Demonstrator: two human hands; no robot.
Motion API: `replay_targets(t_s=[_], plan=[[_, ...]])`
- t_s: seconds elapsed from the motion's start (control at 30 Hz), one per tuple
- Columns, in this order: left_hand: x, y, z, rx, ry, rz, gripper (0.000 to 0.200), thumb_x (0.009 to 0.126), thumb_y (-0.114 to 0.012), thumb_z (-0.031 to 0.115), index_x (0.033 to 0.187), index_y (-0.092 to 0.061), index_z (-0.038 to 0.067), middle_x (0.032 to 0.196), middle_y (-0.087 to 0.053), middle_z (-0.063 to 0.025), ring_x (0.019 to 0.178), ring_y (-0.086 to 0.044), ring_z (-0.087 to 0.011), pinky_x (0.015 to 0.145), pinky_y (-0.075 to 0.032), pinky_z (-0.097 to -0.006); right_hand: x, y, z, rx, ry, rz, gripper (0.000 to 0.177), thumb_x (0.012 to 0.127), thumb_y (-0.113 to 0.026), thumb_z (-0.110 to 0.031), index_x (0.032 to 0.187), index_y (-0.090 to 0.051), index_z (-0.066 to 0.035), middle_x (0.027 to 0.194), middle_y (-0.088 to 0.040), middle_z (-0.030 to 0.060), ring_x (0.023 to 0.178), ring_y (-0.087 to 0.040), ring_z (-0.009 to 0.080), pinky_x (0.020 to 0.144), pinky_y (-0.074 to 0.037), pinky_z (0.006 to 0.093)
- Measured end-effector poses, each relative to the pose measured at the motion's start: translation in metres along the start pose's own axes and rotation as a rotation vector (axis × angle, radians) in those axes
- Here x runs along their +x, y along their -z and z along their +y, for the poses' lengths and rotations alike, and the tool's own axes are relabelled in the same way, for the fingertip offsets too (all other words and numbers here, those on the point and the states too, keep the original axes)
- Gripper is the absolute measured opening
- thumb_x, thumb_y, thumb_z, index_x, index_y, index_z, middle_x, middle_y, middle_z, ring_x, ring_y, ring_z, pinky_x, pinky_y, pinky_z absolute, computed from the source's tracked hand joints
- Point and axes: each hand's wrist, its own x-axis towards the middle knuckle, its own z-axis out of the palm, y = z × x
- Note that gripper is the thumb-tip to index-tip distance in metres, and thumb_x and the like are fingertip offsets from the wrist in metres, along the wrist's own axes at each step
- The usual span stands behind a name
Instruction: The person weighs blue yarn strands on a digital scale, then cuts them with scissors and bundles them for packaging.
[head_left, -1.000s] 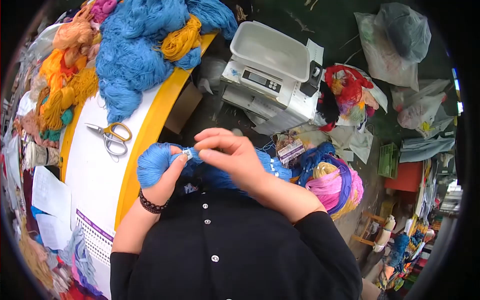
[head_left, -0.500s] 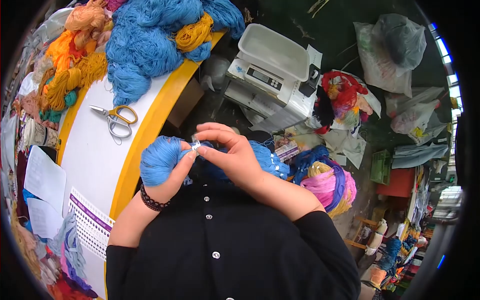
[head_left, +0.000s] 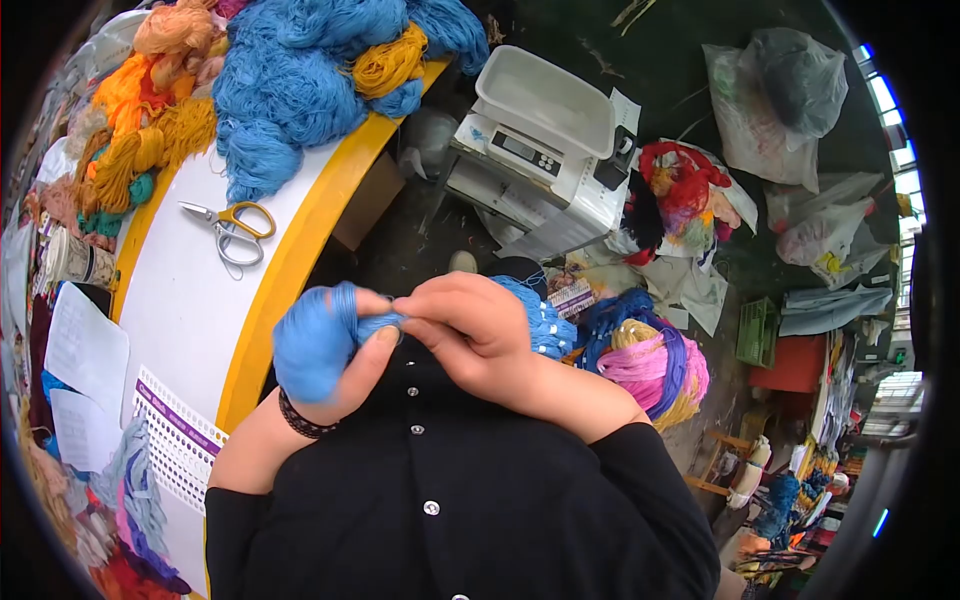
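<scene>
My left hand (head_left: 362, 368) is closed around a bundle of blue thread (head_left: 308, 345), whose rounded end bulges out to the left and is smeared by motion. Thumb and fingers of my right hand (head_left: 472, 325) pinch blue strands at the bundle's other end, right at the left fingertips. Both hands are in front of my chest, off the table's edge. Beyond my right wrist lies more blue thread (head_left: 535, 318) with small white bands on it.
On the white table (head_left: 200, 290) with a yellow edge are scissors (head_left: 235, 230), a printed card (head_left: 180, 435) and a heap of blue thread (head_left: 285, 85). A scale (head_left: 535, 150) with a white tray stands ahead. Pink and purple skeins (head_left: 650, 365) lie to the right.
The white bit between my fingertips is out of sight now. The blue bundle has turned and dropped slightly, and my right fingers have closed from spread to a pinch.
</scene>
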Motion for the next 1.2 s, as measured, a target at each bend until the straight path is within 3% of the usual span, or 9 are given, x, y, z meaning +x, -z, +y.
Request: replay_targets(t_s=[0.2, 0.33, 0.67, 0.83, 0.9, 1.0, 1.07, 1.13, 1.2], plan=[[0.001, 0.007, -0.004, -1.283, 1.115, -0.383, 0.021, 0.09, -0.06, 0.024, 0.087, -0.061, 0.003, 0.066, -0.058, -0.0043, 0.044, -0.038, -0.0053, 0.041, -0.027, -0.0184, 0.001, 0.007, -0.006, -0.1, 0.144, -0.049, 0.025, 0.071, -0.071, 0.003, 0.095, -0.067, -0.005, 0.086, -0.065, 0.0086, 0.069, -0.061, 0.023, 0.059, -0.046, 0.0314], [-0.008, 0.001, -0.016, -1.335, 0.9, -0.405, 0.024, 0.088, -0.065, 0.026, 0.085, -0.063, 0.003, 0.067, -0.059, -0.0038, 0.047, -0.042, -0.0067, 0.044, -0.031, -0.0201, -0.002, 0.0, -0.003, 0.117, -0.022, 0.053, 0.016, 0.074, -0.069, 0.002, 0.088, -0.066, -0.003, 0.083, -0.064, 0.0096, 0.072, -0.061, 0.0255, 0.063, -0.047, 0.0323], [0.003, 0.003, -0.009, 0.319, -0.111, -0.342, 0.013, 0.083, -0.065, 0.023, 0.084, -0.064, 0.01, 0.074, -0.058, -0.0079, 0.07, -0.057, -0.0276, 0.06, -0.043, -0.0394, -0.008, -0.006, -0.003, 0.802, -0.751, 0.092, 0.017, 0.087, -0.063, -0.001, 0.103, -0.063, 0.002, 0.097, -0.063, 0.0041, 0.094, -0.057, 0.011, 0.085, -0.044, 0.0247], [0.0, 0.002, -0.013, 0.302, -0.089, -0.416, 0.012, 0.085, -0.064, 0.021, 0.083, -0.063, 0.009, 0.072, -0.058, -0.0091, 0.064, -0.056, -0.0291, 0.058, -0.044, -0.0367, -0.007, 0.005, -0.005, 0.356, -0.637, -0.17, 0.018, 0.088, -0.063, -0.01, 0.103, -0.061, -0.001, 0.099, -0.062, 0.0032, 0.087, -0.058, 0.0116, 0.079, -0.045, 0.0236], [-0.001, -0.004, -0.009, -0.112, 0.067, -0.061, 0.015, 0.087, -0.064, 0.023, 0.086, -0.064, 0.008, 0.071, -0.059, -0.0084, 0.06, -0.054, -0.0251, 0.055, -0.043, -0.0337, -0.008, 0.003, -0.003, 0.276, -0.488, -0.115, 0.016, 0.088, -0.063, -0.01, 0.102, -0.061, -0.001, 0.097, -0.062, 0.0028, 0.086, -0.057, 0.0113, 0.078, -0.045, 0.0237], [-0.009, 0.003, -0.01, -0.89, 1.002, -0.234, 0.024, 0.09, -0.062, 0.027, 0.086, -0.063, 0.003, 0.071, -0.061, -0.0066, 0.063, -0.056, -0.0169, 0.057, -0.045, -0.031, -0.011, -0.004, 0.001, 0.242, -0.392, -0.03, 0.013, 0.087, -0.064, -0.01, 0.097, -0.061, -0.002, 0.092, -0.062, 0.0031, 0.083, -0.057, 0.0107, 0.075, -0.044, 0.0246], [-0.01, 0.002, -0.013, -0.904, 1.034, -0.209, 0.02, 0.088, -0.064, 0.024, 0.089, -0.063, 0.004, 0.072, -0.06, -0.0072, 0.061, -0.055, -0.02, 0.057, -0.045, -0.031, -0.011, -0.006, 0.001, 0.29, -0.45, 0.004, 0.012, 0.085, -0.065, -0.009, 0.094, -0.062, -0.002, 0.089, -0.063, 0.0037, 0.081, -0.056, 0.0106, 0.074, -0.044, 0.0254], [-0.005, 0.001, -0.015, -0.174, 0.11, -0.129, 0.014, 0.082, -0.068, 0.018, 0.091, -0.063, 0.008, 0.074, -0.06, -0.0081, 0.061, -0.055, -0.0245, 0.056, -0.044, -0.0332, -0.008, -0.005, 0.001, 0.832, -0.837, 0.014, 0.01, 0.085, -0.066, -0.008, 0.093, -0.062, -0.002, 0.092, -0.063, 0.0022, 0.083, -0.056, 0.0077, 0.074, -0.044, 0.0232], [-0.002, 0.004, -0.01, 0.013, -0.035, -0.153, 0.014, 0.077, -0.071, 0.011, 0.089, -0.064, 0.01, 0.076, -0.06, -0.0087, 0.064, -0.056, -0.0281, 0.058, -0.045, -0.035, -0.011, -0.006, 0.007, 0.878, -0.828, 0.015, 0.01, 0.086, -0.065, -0.007, 0.094, -0.062, -0.002, 0.092, -0.063, 0.0013, 0.085, -0.055, 0.006, 0.075, -0.044, 0.0209]])
